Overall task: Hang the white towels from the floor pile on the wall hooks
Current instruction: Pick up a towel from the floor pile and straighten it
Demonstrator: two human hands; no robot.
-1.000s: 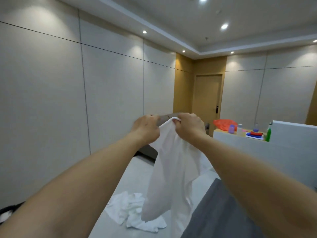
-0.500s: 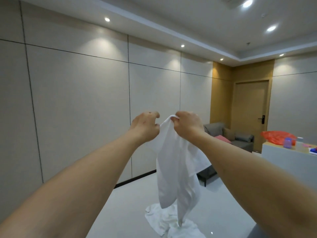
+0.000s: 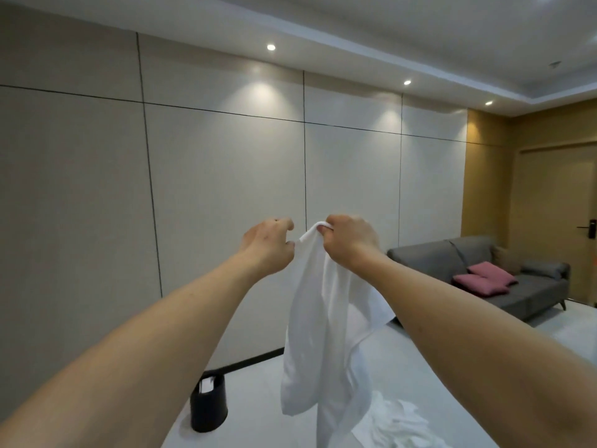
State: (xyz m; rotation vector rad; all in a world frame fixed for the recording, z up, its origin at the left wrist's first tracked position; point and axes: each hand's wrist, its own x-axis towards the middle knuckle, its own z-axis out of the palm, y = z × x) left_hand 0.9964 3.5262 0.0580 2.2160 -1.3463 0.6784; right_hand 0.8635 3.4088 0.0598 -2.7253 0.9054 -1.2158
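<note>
A white towel (image 3: pixel 318 331) hangs in front of me at chest height, held by its top edge. My right hand (image 3: pixel 350 241) grips the bunched top corner. My left hand (image 3: pixel 269 245) pinches the edge just beside it, fingers curled. The towel's lower end dangles over the pile of white towels (image 3: pixel 395 421) on the floor at the lower right. The panelled wall (image 3: pixel 226 195) stands ahead of me; I see no hooks on it in this view.
A black waste bin (image 3: pixel 209 403) stands on the floor by the wall's base at lower left. A grey sofa (image 3: pixel 504 279) with pink cushions (image 3: pixel 484 279) sits at the right, next to a wooden door (image 3: pixel 562 221).
My view has swung left toward the panelled wall, bringing the black bin into sight. Both hands keep holding the towel's top edge; the pile has shifted to the lower right of the view.
</note>
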